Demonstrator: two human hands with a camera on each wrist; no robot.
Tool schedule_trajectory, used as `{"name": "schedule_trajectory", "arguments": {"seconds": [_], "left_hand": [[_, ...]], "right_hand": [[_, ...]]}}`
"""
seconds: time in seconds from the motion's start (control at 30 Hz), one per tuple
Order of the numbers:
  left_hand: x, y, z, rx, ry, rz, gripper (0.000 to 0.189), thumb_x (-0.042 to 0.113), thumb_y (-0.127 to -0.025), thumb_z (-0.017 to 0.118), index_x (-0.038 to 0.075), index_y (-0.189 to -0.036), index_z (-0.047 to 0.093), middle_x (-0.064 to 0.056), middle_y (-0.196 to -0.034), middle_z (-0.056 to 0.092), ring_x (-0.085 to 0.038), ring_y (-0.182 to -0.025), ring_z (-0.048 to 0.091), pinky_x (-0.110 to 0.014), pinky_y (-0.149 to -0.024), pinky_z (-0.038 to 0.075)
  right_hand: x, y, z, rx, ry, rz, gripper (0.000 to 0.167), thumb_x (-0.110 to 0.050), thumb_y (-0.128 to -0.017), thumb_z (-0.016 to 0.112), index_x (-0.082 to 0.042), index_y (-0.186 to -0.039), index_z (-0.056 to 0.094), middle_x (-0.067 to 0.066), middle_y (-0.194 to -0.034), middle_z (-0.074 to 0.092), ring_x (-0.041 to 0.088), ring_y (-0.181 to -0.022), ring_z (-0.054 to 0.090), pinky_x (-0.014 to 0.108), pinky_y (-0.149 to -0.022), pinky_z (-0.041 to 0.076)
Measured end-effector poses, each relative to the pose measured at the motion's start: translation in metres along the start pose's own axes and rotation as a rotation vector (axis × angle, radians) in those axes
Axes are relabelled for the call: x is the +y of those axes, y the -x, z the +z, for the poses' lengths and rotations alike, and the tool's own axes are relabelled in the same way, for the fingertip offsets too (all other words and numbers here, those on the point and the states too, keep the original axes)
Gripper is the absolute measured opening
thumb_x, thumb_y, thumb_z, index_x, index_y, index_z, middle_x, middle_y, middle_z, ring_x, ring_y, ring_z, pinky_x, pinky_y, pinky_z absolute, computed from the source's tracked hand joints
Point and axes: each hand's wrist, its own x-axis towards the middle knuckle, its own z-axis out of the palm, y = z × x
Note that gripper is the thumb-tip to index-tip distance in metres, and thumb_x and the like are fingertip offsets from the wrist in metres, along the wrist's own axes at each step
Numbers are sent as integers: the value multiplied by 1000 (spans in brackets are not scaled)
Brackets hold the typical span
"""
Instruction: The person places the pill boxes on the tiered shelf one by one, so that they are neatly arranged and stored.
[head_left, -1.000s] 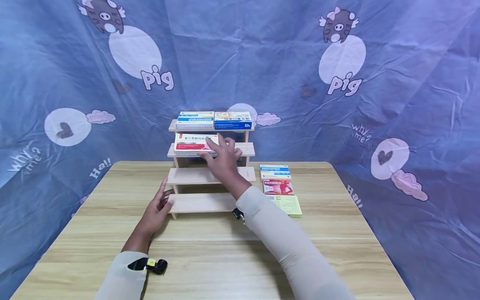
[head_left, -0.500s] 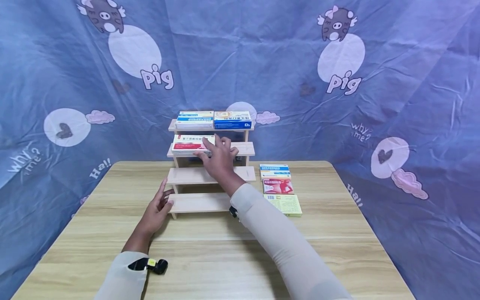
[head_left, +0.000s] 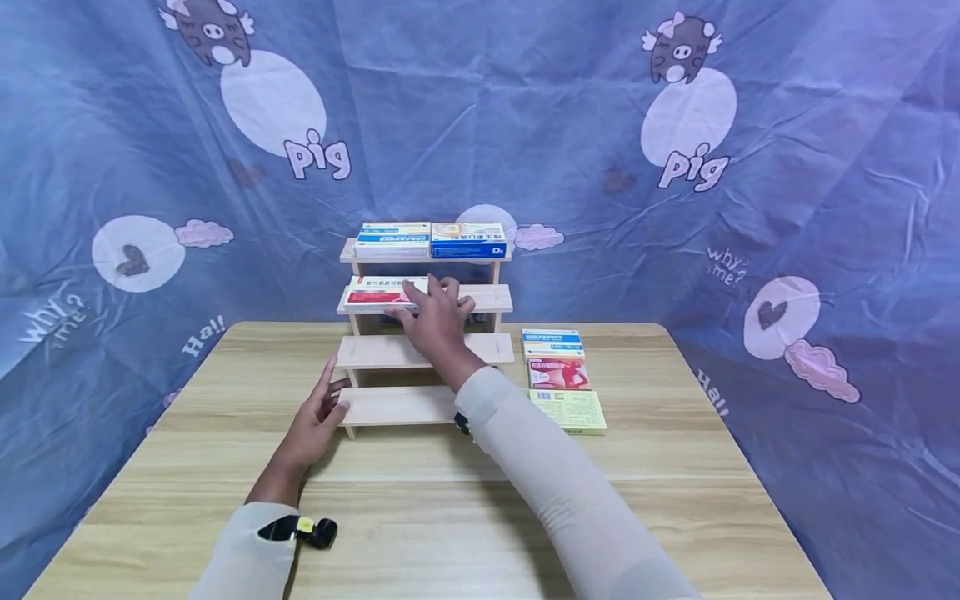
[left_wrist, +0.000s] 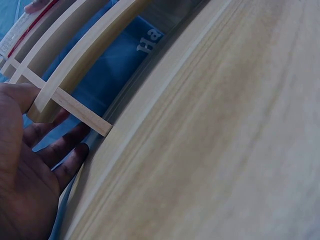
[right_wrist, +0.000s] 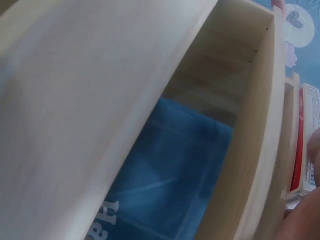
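A four-step wooden display stand (head_left: 405,406) stands on the table. At its left end, my left hand (head_left: 315,421) grips the lowest board; in the left wrist view the thumb lies on the board end (left_wrist: 45,102), the other fingers beyond it. My right hand (head_left: 438,321) holds the right end of a white-and-red medicine box (head_left: 378,293) on the second step from the top, at the left. That box (right_wrist: 301,145) peeks in at the right edge of the right wrist view. On the top step sit a blue-and-white medicine box (head_left: 392,239) and a vitamin D box (head_left: 468,241).
To the right of the stand, a blue-and-white box (head_left: 552,342), a red box (head_left: 558,373) and a pale green box (head_left: 570,411) lie in a column on the wooden table (head_left: 405,517). A blue patterned curtain (head_left: 480,125) hangs behind and at both sides.
The right hand has shifted slightly left and down with the white-and-red medicine box, which now sits lower on the second step. The left hand has stayed at the stand's left end.
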Motion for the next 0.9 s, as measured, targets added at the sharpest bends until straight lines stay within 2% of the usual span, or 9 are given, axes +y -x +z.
{"name": "schedule_trajectory", "arguments": {"seconds": [0.27, 0.57, 0.9], "left_hand": [[1, -1, 0, -7, -4, -8, 80, 14, -117, 50, 26, -178, 1, -34, -165, 46, -55, -145, 53, -3, -99, 43], [1, -1, 0, -10, 3, -14, 79, 13, -117, 50, 23, -178, 1, -34, -166, 46, -56, -145, 53, -4, -98, 44], [2, 0, 0, -13, 10, -15, 81, 14, -117, 50, 33, -178, 0, -34, -166, 45, -55, -146, 52, -4, -98, 44]], "right_hand": [[3, -2, -1, -2, 38, -5, 64, -69, -98, 69, -37, -152, 66, 6, -156, 62, 33, -150, 42, 68, -110, 35], [3, -5, -3, -34, 21, 28, 69, -73, -96, 69, -35, -153, 65, 5, -157, 61, 34, -150, 42, 65, -109, 33], [3, -5, -4, -23, -9, 44, 76, -74, -94, 71, -30, -156, 64, 5, -158, 61, 31, -144, 44, 66, -107, 32]]}}
